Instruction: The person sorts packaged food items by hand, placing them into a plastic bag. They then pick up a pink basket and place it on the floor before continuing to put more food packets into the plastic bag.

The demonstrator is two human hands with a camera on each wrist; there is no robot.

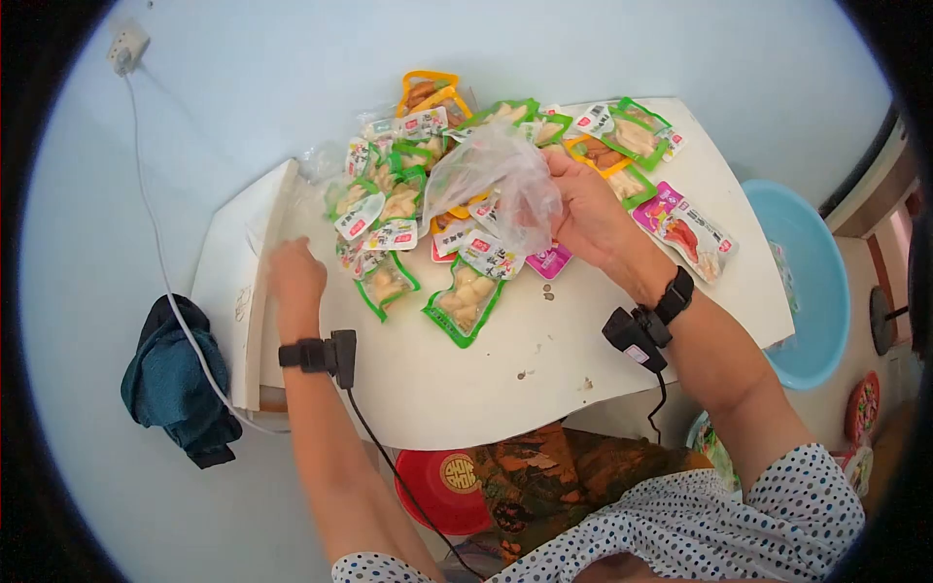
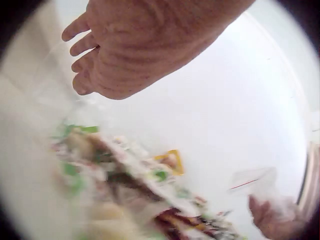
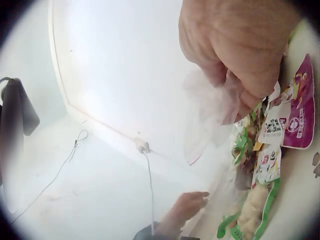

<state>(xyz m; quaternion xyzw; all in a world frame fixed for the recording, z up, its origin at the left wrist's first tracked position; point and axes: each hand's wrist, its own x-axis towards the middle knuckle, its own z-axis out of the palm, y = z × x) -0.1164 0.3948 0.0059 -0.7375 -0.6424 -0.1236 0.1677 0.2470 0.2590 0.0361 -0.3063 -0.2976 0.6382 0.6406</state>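
In the head view my right hand (image 1: 595, 212) grips a thin clear plastic bag (image 1: 483, 173) above a heap of food packets. The bag hangs crumpled from the fingers, and the right wrist view shows it pinched between thumb and fingers (image 3: 235, 95). My left hand (image 1: 296, 277), blurred in the head view, is over the table's left side, left of the heap. Its fingers (image 2: 80, 47) are spread a little, with thin clear plastic (image 2: 55, 75) near them. Green-edged packets (image 1: 466, 301) lie between the hands, nearer the body.
A purple-and-white packet (image 1: 687, 233) lies at the right of the white table (image 1: 457, 389). Beyond the right edge stands a blue basin (image 1: 826, 291); a red stool (image 1: 442, 491) is below the front edge. Dark cloth (image 1: 180, 374) and a white cable (image 1: 155, 233) hang at the left.
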